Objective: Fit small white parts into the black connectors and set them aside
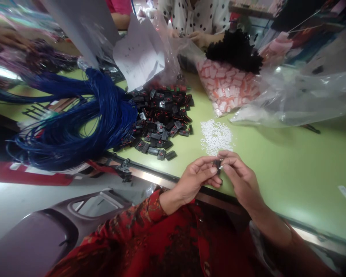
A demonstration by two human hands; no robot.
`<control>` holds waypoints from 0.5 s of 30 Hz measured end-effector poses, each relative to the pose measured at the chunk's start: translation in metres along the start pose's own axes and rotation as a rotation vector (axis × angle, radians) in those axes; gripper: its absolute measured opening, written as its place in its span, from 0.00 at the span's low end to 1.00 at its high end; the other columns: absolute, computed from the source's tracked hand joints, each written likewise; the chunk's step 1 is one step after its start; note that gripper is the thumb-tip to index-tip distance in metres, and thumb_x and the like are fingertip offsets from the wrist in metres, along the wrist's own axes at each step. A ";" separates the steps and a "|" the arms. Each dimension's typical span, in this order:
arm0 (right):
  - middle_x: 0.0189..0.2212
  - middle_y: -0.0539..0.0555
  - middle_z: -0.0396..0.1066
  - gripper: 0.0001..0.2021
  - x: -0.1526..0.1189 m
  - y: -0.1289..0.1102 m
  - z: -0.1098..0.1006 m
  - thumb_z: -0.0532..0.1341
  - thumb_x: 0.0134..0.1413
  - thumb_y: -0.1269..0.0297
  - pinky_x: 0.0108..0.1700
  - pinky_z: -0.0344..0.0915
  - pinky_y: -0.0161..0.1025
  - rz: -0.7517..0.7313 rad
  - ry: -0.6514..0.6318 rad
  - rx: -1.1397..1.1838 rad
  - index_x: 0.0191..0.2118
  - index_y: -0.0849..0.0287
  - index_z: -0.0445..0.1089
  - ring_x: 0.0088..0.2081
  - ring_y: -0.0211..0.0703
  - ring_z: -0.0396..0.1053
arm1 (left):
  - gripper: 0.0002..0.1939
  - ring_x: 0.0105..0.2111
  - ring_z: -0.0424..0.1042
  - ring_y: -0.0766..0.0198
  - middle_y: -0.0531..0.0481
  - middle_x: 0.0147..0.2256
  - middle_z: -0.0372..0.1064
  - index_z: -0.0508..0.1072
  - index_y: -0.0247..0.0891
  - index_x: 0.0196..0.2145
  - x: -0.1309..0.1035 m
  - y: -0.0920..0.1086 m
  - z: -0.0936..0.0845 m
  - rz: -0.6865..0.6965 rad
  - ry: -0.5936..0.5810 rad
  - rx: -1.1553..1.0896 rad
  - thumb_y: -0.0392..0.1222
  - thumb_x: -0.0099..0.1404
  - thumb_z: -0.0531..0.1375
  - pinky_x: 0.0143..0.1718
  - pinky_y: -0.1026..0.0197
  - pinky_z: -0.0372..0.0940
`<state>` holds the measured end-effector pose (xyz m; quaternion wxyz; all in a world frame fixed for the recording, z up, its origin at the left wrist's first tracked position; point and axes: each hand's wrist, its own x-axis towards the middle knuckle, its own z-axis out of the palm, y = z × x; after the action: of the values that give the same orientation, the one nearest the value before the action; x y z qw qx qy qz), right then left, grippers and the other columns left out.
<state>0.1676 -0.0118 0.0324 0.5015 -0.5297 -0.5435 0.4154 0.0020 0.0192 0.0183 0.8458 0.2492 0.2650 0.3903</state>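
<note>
Head view: held in the left hand (200, 174), just above the near edge of a lime-green tabletop (291, 165), a small black connector housing (217, 165) with a touch of red. Left thumb and fingers closed around it. Right hand (242, 175) brought up against the opposite side, thumb and forefinger nearly together at the housing, with a tiny white bit at the thumb tip; impossible to tell whether pinched there or seated in the housing.

Just beyond both hands, scattered flat on the tabletop: a patch of tiny white pieces (216, 136). To the left of that, well apart from the fingers, a broad heap of black connector housings (164, 132), many marked with red. Farther left, touching the heap, a thick looped bundle of dark blue wires (103, 111). Behind the heap, a creased printed sheet (141, 54), tilted up.

Beyond the white pieces, pink-and-white blocks (227, 86) in clear plastic, with a mass of black parts (233, 50) on top. To the right, crumpled clear plastic film (300, 100). Across the table, partly cut off by the frame, a co-worker in a polka-dot shirt (193, 15). At lower left, a grey plastic chair (34, 238).
</note>
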 end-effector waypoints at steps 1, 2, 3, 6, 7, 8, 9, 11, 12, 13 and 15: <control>0.53 0.56 0.70 0.06 0.000 0.000 0.000 0.62 0.67 0.61 0.65 0.61 0.51 -0.019 0.003 -0.020 0.37 0.53 0.74 0.59 0.49 0.67 | 0.25 0.27 0.78 0.67 0.52 0.30 0.77 0.76 0.34 0.48 0.000 0.000 0.000 0.002 0.001 0.000 0.44 0.56 0.76 0.31 0.66 0.74; 0.53 0.56 0.70 0.06 -0.001 0.001 0.000 0.61 0.67 0.61 0.65 0.61 0.51 -0.036 0.005 -0.040 0.37 0.53 0.74 0.59 0.49 0.67 | 0.25 0.27 0.78 0.67 0.52 0.30 0.77 0.76 0.34 0.47 0.000 0.000 0.001 0.003 0.002 0.000 0.44 0.55 0.76 0.31 0.66 0.74; 0.53 0.56 0.70 0.06 -0.001 0.001 -0.001 0.61 0.67 0.62 0.65 0.61 0.51 -0.053 0.007 -0.060 0.38 0.53 0.73 0.59 0.49 0.67 | 0.25 0.27 0.78 0.67 0.52 0.30 0.77 0.77 0.34 0.47 -0.001 0.000 0.001 0.003 0.004 -0.001 0.44 0.55 0.76 0.31 0.66 0.74; 0.53 0.57 0.69 0.05 -0.002 0.004 0.000 0.60 0.68 0.64 0.63 0.62 0.52 -0.116 0.025 -0.126 0.39 0.54 0.73 0.58 0.49 0.67 | 0.24 0.26 0.78 0.68 0.52 0.31 0.77 0.77 0.34 0.47 -0.001 -0.001 0.002 0.003 0.013 -0.005 0.44 0.55 0.76 0.31 0.66 0.75; 0.53 0.57 0.69 0.05 -0.003 0.005 0.000 0.59 0.68 0.64 0.63 0.62 0.52 -0.143 0.038 -0.153 0.40 0.54 0.72 0.58 0.49 0.68 | 0.24 0.26 0.78 0.68 0.52 0.31 0.77 0.77 0.34 0.47 -0.001 -0.002 0.002 0.004 0.014 -0.005 0.44 0.55 0.76 0.31 0.66 0.75; 0.53 0.57 0.69 0.05 -0.003 0.005 0.001 0.59 0.68 0.65 0.62 0.63 0.52 -0.171 0.051 -0.182 0.40 0.54 0.72 0.57 0.49 0.68 | 0.24 0.26 0.78 0.68 0.52 0.31 0.77 0.77 0.34 0.47 -0.001 -0.002 0.002 0.007 0.016 -0.005 0.44 0.55 0.76 0.31 0.67 0.75; 0.52 0.57 0.69 0.05 -0.003 0.005 0.001 0.59 0.68 0.65 0.62 0.63 0.52 -0.199 0.062 -0.211 0.41 0.53 0.72 0.57 0.49 0.68 | 0.24 0.26 0.78 0.68 0.52 0.31 0.77 0.78 0.34 0.47 -0.001 -0.003 0.002 0.011 0.016 -0.003 0.43 0.55 0.76 0.31 0.67 0.74; 0.52 0.57 0.70 0.04 -0.003 0.004 0.002 0.59 0.67 0.66 0.61 0.63 0.53 -0.234 0.075 -0.250 0.41 0.53 0.72 0.57 0.49 0.68 | 0.23 0.26 0.78 0.68 0.52 0.31 0.76 0.78 0.34 0.47 -0.001 -0.004 0.002 0.022 0.020 0.004 0.43 0.56 0.76 0.31 0.67 0.74; 0.51 0.57 0.70 0.04 -0.003 0.004 0.003 0.59 0.67 0.66 0.61 0.63 0.53 -0.234 0.078 -0.249 0.40 0.53 0.72 0.57 0.49 0.68 | 0.23 0.26 0.78 0.68 0.51 0.31 0.76 0.78 0.34 0.47 -0.001 -0.005 0.001 0.028 0.024 0.010 0.43 0.56 0.76 0.31 0.67 0.74; 0.51 0.57 0.70 0.04 -0.004 0.004 0.003 0.60 0.66 0.66 0.61 0.63 0.52 -0.215 0.080 -0.227 0.40 0.53 0.72 0.56 0.49 0.68 | 0.23 0.26 0.78 0.68 0.51 0.32 0.77 0.78 0.34 0.48 -0.001 -0.006 0.001 0.036 0.029 0.017 0.43 0.56 0.76 0.31 0.67 0.74; 0.51 0.57 0.72 0.02 -0.005 0.006 0.003 0.62 0.65 0.64 0.59 0.66 0.51 -0.113 0.085 -0.104 0.39 0.53 0.72 0.54 0.48 0.70 | 0.23 0.26 0.78 0.67 0.50 0.32 0.77 0.78 0.34 0.49 0.000 -0.006 0.000 0.054 0.029 0.039 0.43 0.57 0.75 0.31 0.65 0.75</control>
<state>0.1655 -0.0155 0.0260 0.5185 -0.5406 -0.5715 0.3350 0.0052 0.0154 0.0142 0.8261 0.2667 0.2780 0.4112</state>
